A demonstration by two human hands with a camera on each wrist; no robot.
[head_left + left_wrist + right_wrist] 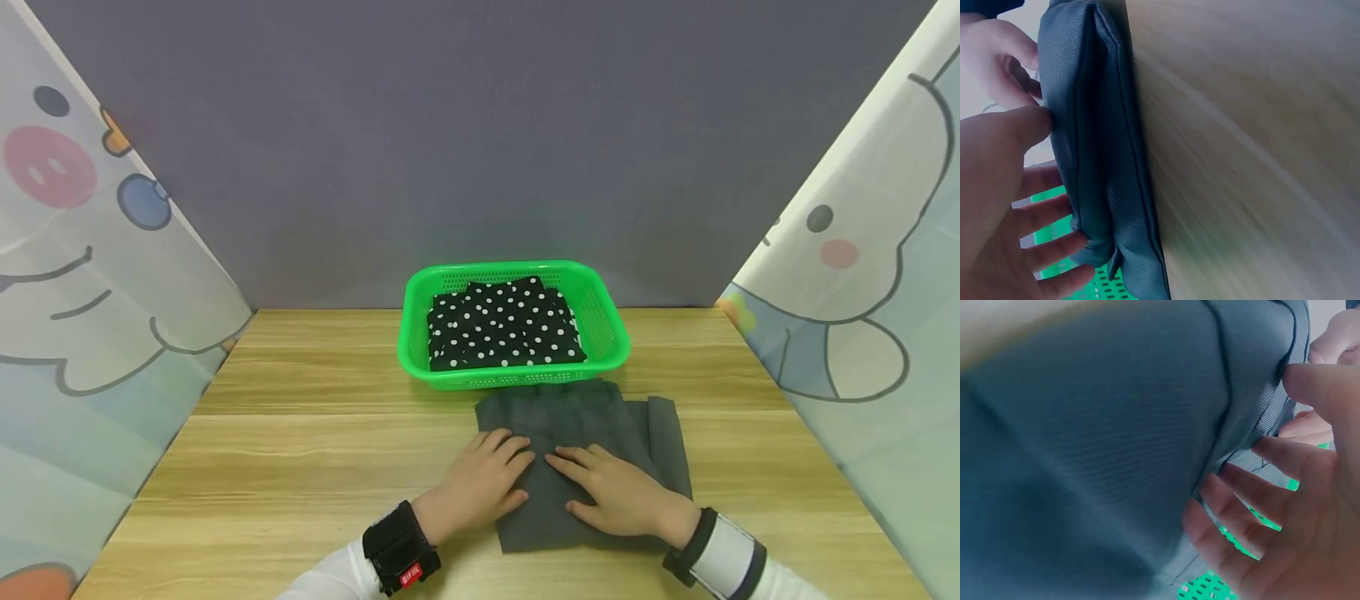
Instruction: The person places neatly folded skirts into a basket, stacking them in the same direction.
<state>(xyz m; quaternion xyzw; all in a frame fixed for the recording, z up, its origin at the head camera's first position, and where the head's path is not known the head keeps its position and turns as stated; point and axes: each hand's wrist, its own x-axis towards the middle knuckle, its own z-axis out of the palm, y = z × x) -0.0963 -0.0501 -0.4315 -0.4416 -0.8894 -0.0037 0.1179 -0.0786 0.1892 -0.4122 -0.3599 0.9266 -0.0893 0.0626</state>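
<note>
A dark grey folded garment (551, 408) lies on the table with its far edge against the green basket. My left hand (483, 482) rests on its left edge, fingers extended forward. On its middle rests my right hand (618, 492), fingers spread and pointing left toward the other hand. Layered folds of the garment (1097, 125) show in the left wrist view beside the left fingers. In the right wrist view, the right fingertips touch the seamed grey fabric (1116, 425). A narrow folded strip of it sticks out on the right side.
Just beyond the garment stands a green plastic basket (615, 346) holding black cloth with white dots (502, 325). The wooden table (300, 442) ends at a grey panel (480, 167) behind. Cartoon-printed sheets (97, 275) border the left and right sides.
</note>
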